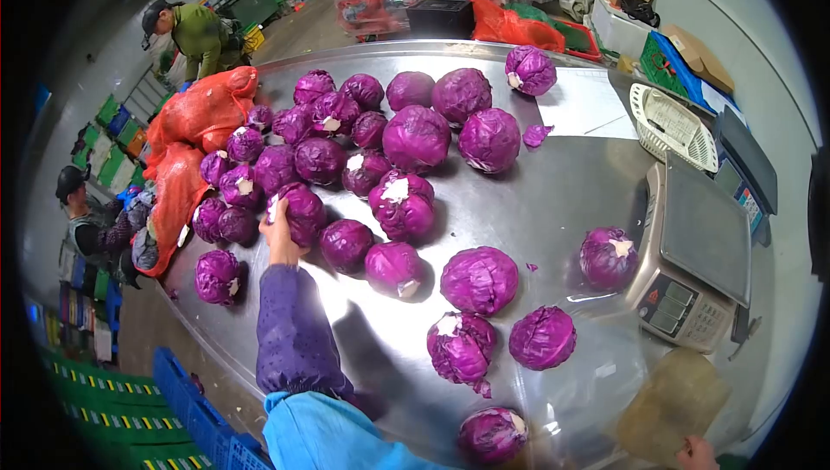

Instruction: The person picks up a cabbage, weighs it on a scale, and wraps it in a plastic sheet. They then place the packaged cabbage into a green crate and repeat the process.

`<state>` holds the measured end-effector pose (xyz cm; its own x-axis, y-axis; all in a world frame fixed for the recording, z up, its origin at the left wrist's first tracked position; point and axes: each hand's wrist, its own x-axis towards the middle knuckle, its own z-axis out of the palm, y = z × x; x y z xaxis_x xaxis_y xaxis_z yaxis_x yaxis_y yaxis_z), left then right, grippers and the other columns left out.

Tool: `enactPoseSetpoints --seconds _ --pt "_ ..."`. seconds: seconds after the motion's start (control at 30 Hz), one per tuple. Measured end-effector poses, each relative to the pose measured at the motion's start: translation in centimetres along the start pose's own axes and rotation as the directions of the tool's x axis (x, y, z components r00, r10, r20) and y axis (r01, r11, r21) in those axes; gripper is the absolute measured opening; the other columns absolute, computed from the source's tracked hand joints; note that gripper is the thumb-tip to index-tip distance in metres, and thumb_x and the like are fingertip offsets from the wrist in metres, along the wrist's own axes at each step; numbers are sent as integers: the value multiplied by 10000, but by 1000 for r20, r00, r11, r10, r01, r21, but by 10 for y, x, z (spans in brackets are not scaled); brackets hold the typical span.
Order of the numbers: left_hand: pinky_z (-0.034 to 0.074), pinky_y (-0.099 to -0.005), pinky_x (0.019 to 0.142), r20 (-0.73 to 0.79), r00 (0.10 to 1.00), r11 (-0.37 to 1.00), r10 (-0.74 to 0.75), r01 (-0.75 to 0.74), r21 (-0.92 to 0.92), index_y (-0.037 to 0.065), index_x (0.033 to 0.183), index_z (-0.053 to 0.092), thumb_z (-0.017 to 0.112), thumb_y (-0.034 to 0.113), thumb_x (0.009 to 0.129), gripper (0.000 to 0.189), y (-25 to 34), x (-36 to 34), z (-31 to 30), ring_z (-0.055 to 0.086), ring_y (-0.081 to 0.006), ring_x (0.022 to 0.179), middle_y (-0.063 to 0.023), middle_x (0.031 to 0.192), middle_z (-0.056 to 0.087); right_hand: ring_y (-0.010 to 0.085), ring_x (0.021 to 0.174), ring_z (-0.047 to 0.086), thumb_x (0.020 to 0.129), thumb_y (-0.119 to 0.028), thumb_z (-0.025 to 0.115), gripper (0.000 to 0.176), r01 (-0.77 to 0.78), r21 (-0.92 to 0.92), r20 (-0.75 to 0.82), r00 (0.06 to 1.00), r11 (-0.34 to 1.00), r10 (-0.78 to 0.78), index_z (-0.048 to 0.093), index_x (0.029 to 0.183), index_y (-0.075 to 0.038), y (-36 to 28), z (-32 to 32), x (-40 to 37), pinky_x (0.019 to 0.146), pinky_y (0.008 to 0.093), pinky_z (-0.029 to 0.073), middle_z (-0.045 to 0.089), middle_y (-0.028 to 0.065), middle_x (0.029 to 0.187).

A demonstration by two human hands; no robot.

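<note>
Grasping a purple cabbage snug against the right of its fingers, the left hand

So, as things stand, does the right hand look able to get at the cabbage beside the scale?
Likely yes: only a flat brown sheet and open tabletop seem to lie between the right hand and the cabbage, though the scale crowds its right side.

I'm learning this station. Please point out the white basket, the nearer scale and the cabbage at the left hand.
White basket [646,127], head view: its side wall.
Nearer scale [702,241], head view: its weighing plate.
Cabbage [306,214], head view: its leafy side.
</note>
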<state>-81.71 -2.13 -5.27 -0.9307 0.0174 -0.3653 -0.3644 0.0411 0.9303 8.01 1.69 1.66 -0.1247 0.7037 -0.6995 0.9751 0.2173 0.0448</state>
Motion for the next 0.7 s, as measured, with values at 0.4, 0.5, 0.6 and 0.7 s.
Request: enactPoseSetpoints --seconds 0.4,0.5,0.6,0.7 --pt "337 -633 893 291 955 844 -59 203 -497 247 1286 344 591 554 676 726 -22 -61 -55 373 -327 1217 -94 1323 347 373 873 565 822 -163 554 385 55 173 -28 998 983 -51 495 1155 20 9 1 6 747 414 449 592 238 942" --pt "389 -618 876 458 889 739 20 295 -605 202 1296 338 607 514 666 752 -17 -80 -72 382 -347 1210 -124 1319 356 373 874 565 827 -161 549 372 160 151 -124 982 975 -142 500 1145 25 8 4 -1 755 413 447 587 246 948" --pt "318 -670 908 518 849 713 110 295 -636 156 1321 305 610 503 666 802 -5 -103 -79 343 -395 1229 -186 1336 319 370 923 556 832 -165 551 378 137 177 -114 987 975 -118 497 1159 16 15 18 -3 800 413 436 571 257 1004" --pt "312 -686 899 600 785 733 155 316 -603 147 1327 293 630 504 652 836 8 -147 -78 337 -413 1226 -196 1331 316 379 1099 460 801 -168 572 498 14 4 -353 936 1000 -12 424 1244 3 82 79 8 949 423 351 476 246 1196"
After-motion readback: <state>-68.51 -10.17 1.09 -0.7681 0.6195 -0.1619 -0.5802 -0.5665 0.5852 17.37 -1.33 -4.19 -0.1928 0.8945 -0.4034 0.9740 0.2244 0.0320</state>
